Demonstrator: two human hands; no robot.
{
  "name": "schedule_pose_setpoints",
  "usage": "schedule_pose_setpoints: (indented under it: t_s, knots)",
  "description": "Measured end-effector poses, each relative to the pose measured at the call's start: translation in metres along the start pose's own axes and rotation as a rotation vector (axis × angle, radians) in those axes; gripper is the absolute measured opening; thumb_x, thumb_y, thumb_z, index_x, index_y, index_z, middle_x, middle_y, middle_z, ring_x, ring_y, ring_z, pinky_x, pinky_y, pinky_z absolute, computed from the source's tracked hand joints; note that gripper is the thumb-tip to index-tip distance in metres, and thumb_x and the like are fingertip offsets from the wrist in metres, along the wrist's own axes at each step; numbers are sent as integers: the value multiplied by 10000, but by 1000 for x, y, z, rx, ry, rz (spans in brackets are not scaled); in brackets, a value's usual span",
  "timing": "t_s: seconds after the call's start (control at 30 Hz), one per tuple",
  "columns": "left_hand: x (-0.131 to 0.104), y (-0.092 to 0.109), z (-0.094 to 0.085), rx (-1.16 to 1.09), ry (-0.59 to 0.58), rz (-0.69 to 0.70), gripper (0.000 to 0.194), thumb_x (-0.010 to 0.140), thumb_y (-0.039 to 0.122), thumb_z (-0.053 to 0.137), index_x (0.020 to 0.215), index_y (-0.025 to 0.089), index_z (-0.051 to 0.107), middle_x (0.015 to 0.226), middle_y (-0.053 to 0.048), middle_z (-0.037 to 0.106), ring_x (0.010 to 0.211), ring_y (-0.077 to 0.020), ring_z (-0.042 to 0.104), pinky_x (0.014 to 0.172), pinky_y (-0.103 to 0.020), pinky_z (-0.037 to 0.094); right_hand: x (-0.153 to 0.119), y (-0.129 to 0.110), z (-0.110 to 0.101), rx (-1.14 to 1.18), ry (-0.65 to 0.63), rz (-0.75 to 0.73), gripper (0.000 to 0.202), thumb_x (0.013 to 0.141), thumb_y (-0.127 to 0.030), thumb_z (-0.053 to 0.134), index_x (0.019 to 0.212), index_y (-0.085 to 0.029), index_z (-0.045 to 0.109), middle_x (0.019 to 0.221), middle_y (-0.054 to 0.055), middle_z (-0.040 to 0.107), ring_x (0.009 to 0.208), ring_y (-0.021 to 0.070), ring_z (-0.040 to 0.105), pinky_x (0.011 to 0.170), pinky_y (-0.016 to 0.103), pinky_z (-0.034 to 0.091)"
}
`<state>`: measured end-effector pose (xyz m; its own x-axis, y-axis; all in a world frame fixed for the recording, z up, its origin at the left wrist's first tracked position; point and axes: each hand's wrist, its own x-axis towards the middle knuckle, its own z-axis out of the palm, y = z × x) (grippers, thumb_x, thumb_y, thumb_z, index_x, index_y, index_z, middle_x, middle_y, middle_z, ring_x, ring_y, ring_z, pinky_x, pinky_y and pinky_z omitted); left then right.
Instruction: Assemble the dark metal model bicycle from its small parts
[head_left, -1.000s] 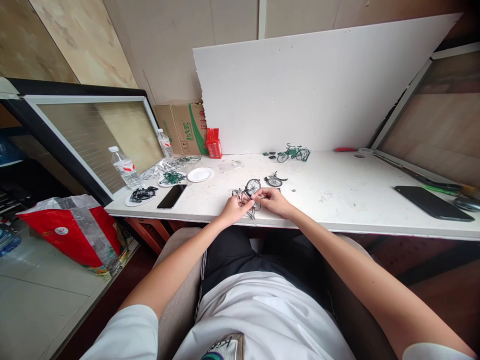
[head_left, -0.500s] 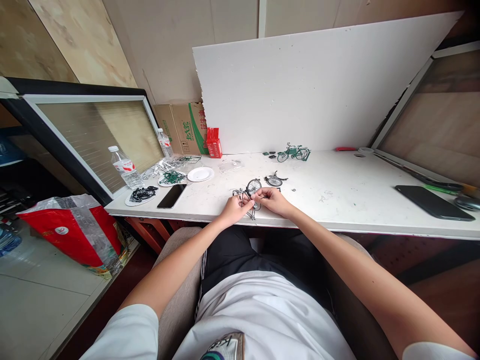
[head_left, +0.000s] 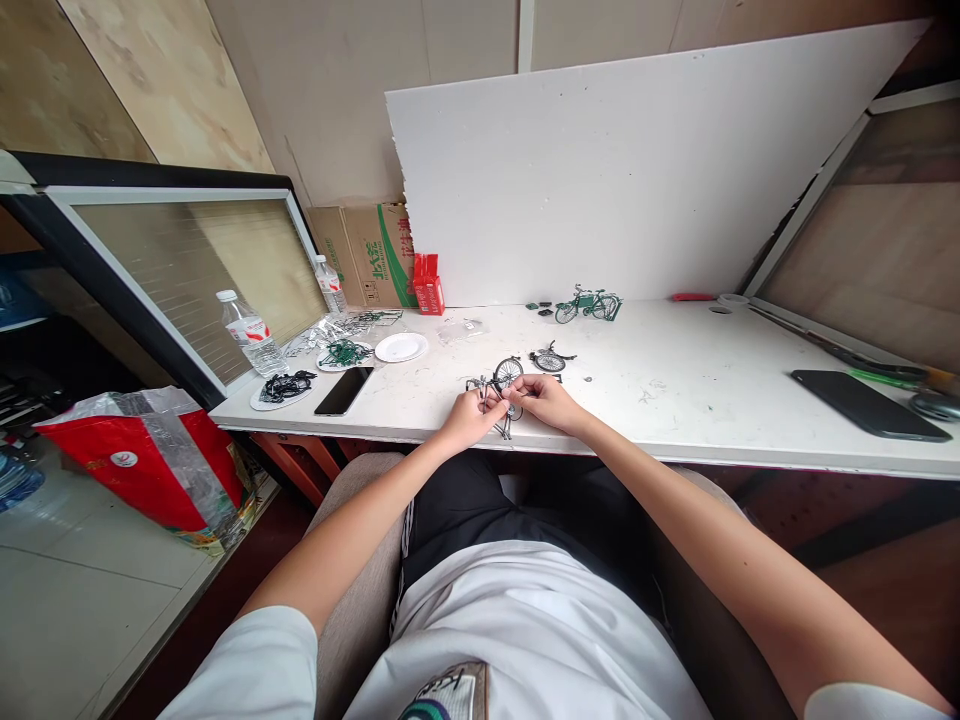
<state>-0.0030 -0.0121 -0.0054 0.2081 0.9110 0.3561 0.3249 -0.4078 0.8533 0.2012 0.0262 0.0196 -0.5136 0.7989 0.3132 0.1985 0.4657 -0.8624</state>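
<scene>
Near the front edge of the white table, a small black model bicycle is between my hands, one spoked wheel showing above the fingers. My left hand is closed on its frame from the left. From the right, my right hand pinches at the same model, its fingertips meeting those of the left; any small part between them is hidden. Just behind lies a loose black wheel piece. A green model bicycle stands farther back, with small dark green pieces to its left.
At left are plates of black parts and green parts, a white plate, a phone and bottles. A red box stands behind. Another phone lies at right, beneath a leaning white board.
</scene>
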Motion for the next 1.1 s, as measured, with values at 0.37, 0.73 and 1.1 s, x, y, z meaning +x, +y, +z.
schedule_pose_setpoints:
  t_s: [0.37,0.73,1.1]
  knots:
    - [-1,2,1,33,30,21,229,924,386,683,877,163,703,838,-74,760,792,-201,721,776,-307,568,-1,-3,2,-15,-2,-5,424,898,-597,667,871,-177,713,826,48,700,767,175,589,733,315,454]
    - [-3,3,2,53,35,37,219,927,367,666,852,162,688,817,-66,749,774,-188,702,753,-291,551,-1,-3,2,-35,-4,-17,440,903,-612,648,866,-175,697,826,51,692,766,176,584,730,320,456]
    - [-5,7,4,74,54,56,202,921,352,661,817,179,651,790,-52,733,767,-186,690,746,-283,527,-2,-6,3,-43,-1,-28,457,901,-627,640,819,-177,654,790,42,658,724,159,540,682,305,432]
